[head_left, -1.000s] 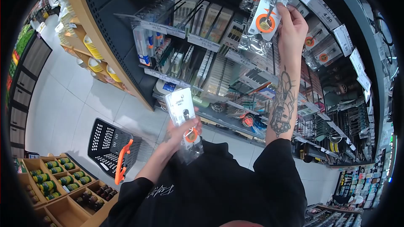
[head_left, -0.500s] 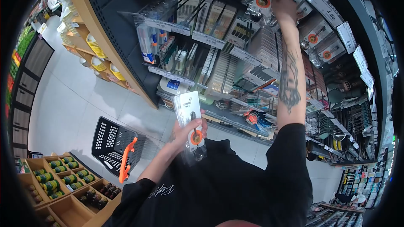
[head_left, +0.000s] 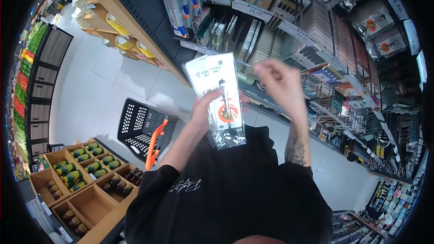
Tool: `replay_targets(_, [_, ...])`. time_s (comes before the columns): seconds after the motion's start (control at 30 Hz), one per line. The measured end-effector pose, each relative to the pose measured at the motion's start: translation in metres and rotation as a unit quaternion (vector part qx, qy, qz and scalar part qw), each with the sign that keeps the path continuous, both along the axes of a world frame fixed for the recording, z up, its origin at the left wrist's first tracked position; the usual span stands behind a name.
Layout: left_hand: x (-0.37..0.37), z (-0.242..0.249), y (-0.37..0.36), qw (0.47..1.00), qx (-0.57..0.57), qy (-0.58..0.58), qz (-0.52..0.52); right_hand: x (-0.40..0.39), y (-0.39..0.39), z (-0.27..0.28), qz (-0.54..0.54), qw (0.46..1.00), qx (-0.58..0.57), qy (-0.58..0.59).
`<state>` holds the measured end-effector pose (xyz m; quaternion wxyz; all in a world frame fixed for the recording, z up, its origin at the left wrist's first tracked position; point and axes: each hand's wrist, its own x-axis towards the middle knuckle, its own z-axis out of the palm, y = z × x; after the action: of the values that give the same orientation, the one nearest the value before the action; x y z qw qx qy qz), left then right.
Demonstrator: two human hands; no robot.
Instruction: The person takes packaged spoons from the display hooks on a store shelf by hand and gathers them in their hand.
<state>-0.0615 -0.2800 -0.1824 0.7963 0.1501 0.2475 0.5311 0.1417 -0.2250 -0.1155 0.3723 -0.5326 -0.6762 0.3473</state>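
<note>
Left hand point(head_left: 205, 110) gripping packaged utensil point(head_left: 219, 101); right hand point(head_left: 278, 81) beside it, empty, fingers curled

Floor point(head_left: 90, 95): pale tiles; carries one black perforated shopping basket point(head_left: 140, 129) with orange handle point(head_left: 156, 144).

Dark pegboard shelving point(head_left: 280, 31): hung packets in clear bags, price labels on rails.

Wooden shelf unit point(head_left: 122, 31): stacked yellow-rimmed bowls point(head_left: 118, 26).

Wooden crate display point(head_left: 86, 199): compartments of green-labelled jars point(head_left: 72, 175) and dark jars point(head_left: 118, 184).

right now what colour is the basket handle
Orange, on the black basket; its handle shows best in the head view.
</note>
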Motion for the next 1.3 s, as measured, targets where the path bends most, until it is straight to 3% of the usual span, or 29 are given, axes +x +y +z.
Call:
replay_targets(0.17, [0.009, -0.014, 0.005, 0.992, -0.054, 0.108, 0.036, -0.017, -0.04, -0.052, 0.014, 0.961, -0.124, 0.245])
replay_targets(0.23, [0.016, -0.01, 0.003, 0.977, -0.07, 0.2, 0.031, -0.014, -0.043, -0.061, -0.003, 0.957, -0.14, 0.254])
replay_targets(0.3, [0.02, -0.013, 0.002, 0.979, -0.062, 0.192, 0.017, -0.012, -0.048, -0.074, -0.015, 0.952, -0.158, 0.262])
replay_targets(0.37, [0.022, -0.015, 0.0, 0.983, -0.009, 0.184, 0.022, -0.01, -0.049, -0.085, -0.001, 0.957, -0.097, 0.273])
replay_targets(0.67, [0.009, -0.023, -0.001, 0.98, 0.005, 0.196, 0.043, -0.009, -0.068, -0.079, 0.011, 0.936, -0.174, 0.305])
replay_targets(1.0, [0.003, -0.023, -0.009, 0.977, 0.022, 0.21, 0.034, -0.014, -0.081, -0.085, 0.006, 0.953, -0.171, 0.249])
replay_targets(1.17, [-0.001, -0.023, -0.012, 0.975, 0.025, 0.217, 0.033, -0.019, -0.09, -0.087, -0.002, 0.931, -0.173, 0.32])
replay_targets(1.3, [-0.004, -0.02, -0.018, 0.969, 0.029, 0.24, 0.054, -0.025, -0.087, -0.075, 0.001, 0.939, -0.166, 0.301])
